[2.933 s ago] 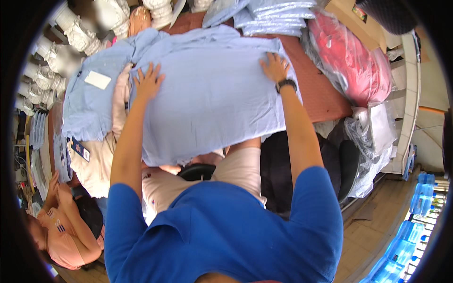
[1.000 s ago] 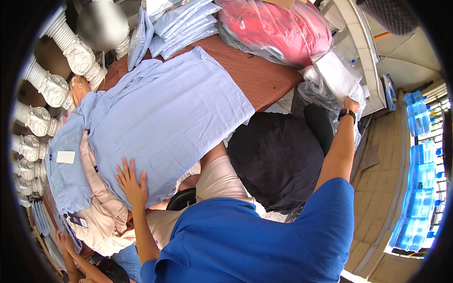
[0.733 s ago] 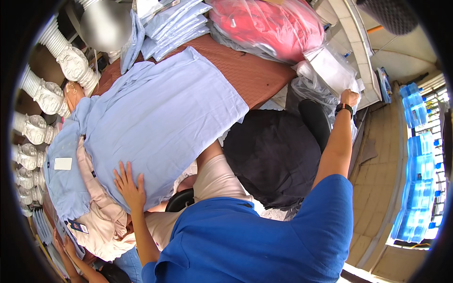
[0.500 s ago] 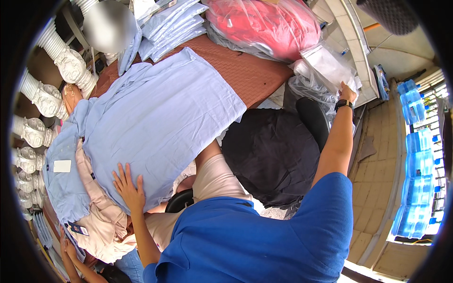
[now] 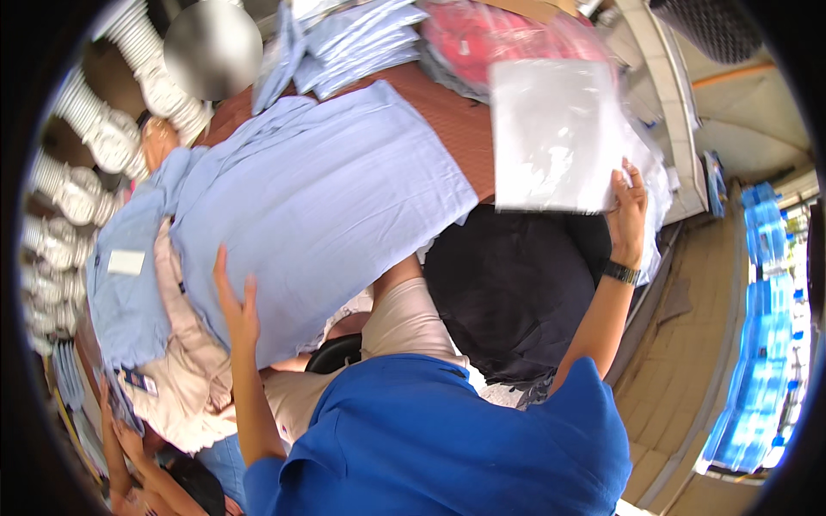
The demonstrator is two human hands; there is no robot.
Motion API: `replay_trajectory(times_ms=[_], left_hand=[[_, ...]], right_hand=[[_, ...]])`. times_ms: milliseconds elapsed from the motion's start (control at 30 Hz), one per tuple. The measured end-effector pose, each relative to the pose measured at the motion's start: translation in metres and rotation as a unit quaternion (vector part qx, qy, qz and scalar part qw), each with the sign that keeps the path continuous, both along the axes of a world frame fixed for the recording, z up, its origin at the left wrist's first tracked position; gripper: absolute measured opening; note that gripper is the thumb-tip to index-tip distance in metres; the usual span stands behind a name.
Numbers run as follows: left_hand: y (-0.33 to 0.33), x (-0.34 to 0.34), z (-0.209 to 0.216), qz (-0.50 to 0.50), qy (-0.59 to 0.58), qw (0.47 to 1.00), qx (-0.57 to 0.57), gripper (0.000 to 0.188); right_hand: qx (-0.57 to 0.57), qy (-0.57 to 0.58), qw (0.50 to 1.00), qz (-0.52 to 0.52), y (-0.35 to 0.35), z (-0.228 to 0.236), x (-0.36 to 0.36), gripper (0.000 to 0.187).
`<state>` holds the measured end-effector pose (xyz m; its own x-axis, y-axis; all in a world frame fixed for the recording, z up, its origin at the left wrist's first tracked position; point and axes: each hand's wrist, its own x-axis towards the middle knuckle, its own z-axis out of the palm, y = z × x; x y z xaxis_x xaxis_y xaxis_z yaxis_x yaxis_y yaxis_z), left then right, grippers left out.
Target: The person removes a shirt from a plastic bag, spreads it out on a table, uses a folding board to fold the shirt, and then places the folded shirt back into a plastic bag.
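Several white moulded columns (image 5: 112, 142) line the far left, and below them a co-worker's hands (image 5: 127, 434) show near the rim. Next comes a pale blue shirt (image 5: 127, 310) bearing a blank white tag (image 5: 126, 262), lying against rumpled beige cloth (image 5: 194, 370) with a dark tag (image 5: 140, 382). The person's left hand (image 5: 238, 310) is open, fingers extended and thumb apart, over the near left part of a light blue garment (image 5: 327, 189); whether it presses on the fabric cannot be told. This garment lies slantwise on the brown table cover (image 5: 460, 133), its body spread fairly flat with soft, shallow creases, its far left end bunched into folds. Its right hem runs nearly straight to a corner beyond the table's near edge, beside a heap of black cloth (image 5: 516, 292). Behind it sits a stack of blue packs (image 5: 361, 47) in shiny clear wrapping. Further right, a white rectangular sheet (image 5: 555, 138) stands out in front of a red bundle (image 5: 525, 34) under plastic; it is smooth, glossy, streaked with reflections and slightly blurred. The right hand (image 5: 630, 211), with a dark watch (image 5: 621, 273) at the wrist, grips its lower right corner. Blue water bottles (image 5: 757, 370) stand at the far right.
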<state>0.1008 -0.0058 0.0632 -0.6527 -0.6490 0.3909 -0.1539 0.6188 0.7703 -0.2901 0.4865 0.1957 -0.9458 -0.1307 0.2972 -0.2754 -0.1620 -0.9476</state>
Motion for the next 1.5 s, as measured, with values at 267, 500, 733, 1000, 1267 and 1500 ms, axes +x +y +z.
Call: replay_trajectory(times_ms=[267, 500, 733, 1000, 1267, 1500], left_hand=[[-0.038, -0.064, 0.01, -0.195, 0.077, 0.893, 0.399, 0.073], [-0.068, -0.046, 0.023, -0.133, 0.053, 0.902, 0.407, 0.075], [-0.114, -0.026, -0.048, 0.045, -0.021, 0.978, -0.205, 0.056], [-0.102, -0.066, -0.053, -0.066, -0.107, 0.992, -0.006, 0.015], [-0.096, -0.057, -0.053, -0.052, -0.058, 0.996, 0.041, 0.009], [-0.092, -0.063, -0.045, -0.113, -0.088, 0.986, 0.083, 0.026]], right_hand=[[0.144, -0.108, 0.905, 0.385, -0.146, -0.037, 0.025, 0.026], [0.379, -0.001, 0.776, 0.504, -0.289, -0.084, -0.009, 0.045], [0.346, 0.512, 0.783, 0.064, -0.413, -0.141, 0.082, 0.035], [0.258, 0.388, 0.821, 0.331, -0.456, -0.2, 0.183, 0.017], [0.222, 0.38, 0.841, 0.315, -0.446, -0.204, 0.19, 0.026], [0.22, 0.37, 0.848, 0.309, -0.446, -0.201, 0.19, 0.033]])
